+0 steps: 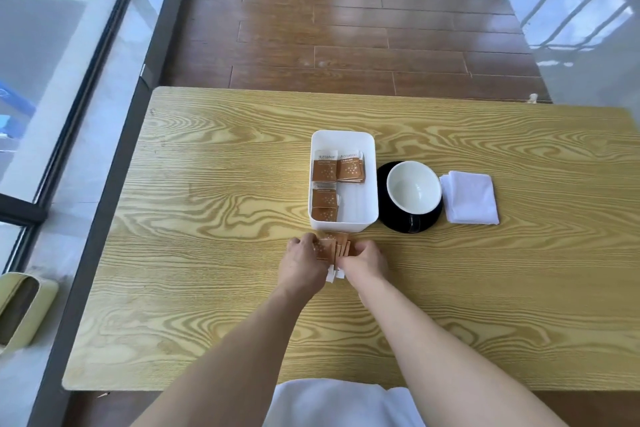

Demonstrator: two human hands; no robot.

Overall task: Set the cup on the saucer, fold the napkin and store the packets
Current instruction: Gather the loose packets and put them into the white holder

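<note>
In the white box (370,180), four packets (337,184), one cup (414,187), one saucer (388,215), one napkin (471,198)

"taikoo" on boxed packets (350,166)

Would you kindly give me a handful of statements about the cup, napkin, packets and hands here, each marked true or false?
1. The cup sits on the black saucer. True.
2. The napkin lies left of the white box. False: it lies right of the saucer, on the far side from the box.
3. Both hands, left hand and right hand, grip a bunch of brown packets just in front of the box. True.
4. The box is empty. False: several brown packets already lie inside it.
5. The cup lies tipped on its side on the table. False: it stands upright, its white inside showing.
</note>
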